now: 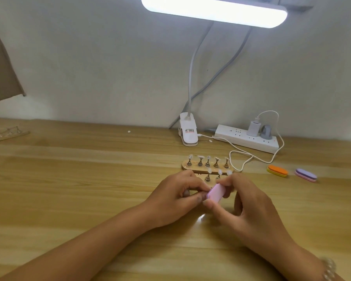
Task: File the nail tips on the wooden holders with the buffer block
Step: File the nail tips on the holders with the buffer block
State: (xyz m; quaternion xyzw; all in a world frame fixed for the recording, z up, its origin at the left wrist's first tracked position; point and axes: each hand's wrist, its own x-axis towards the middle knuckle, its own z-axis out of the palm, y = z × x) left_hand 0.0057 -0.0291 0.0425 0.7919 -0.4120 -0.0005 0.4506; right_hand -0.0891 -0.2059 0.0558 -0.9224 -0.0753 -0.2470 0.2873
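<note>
Two wooden holders lie side by side on the table. The far holder (193, 167) carries several metal stands topped with clear nail tips (200, 157). The near holder (199, 176) is mostly hidden behind my hands; a few of its tips (219, 171) show above my fingers. My right hand (249, 201) pinches a pink buffer block (277, 193) between thumb and fingers. My left hand (175, 197) is curled at the near holder, its fingertips pinching something small right against the buffer's left end; the pinched item itself is hidden.
An orange-yellow buffer (277, 170) and a purple-pink buffer (305, 175) lie to the right. Behind stand a white clip lamp base (47, 132), a power strip (249, 140) with a charger and a looping white cable (243, 159). Another wooden holder (6, 134) lies far left.
</note>
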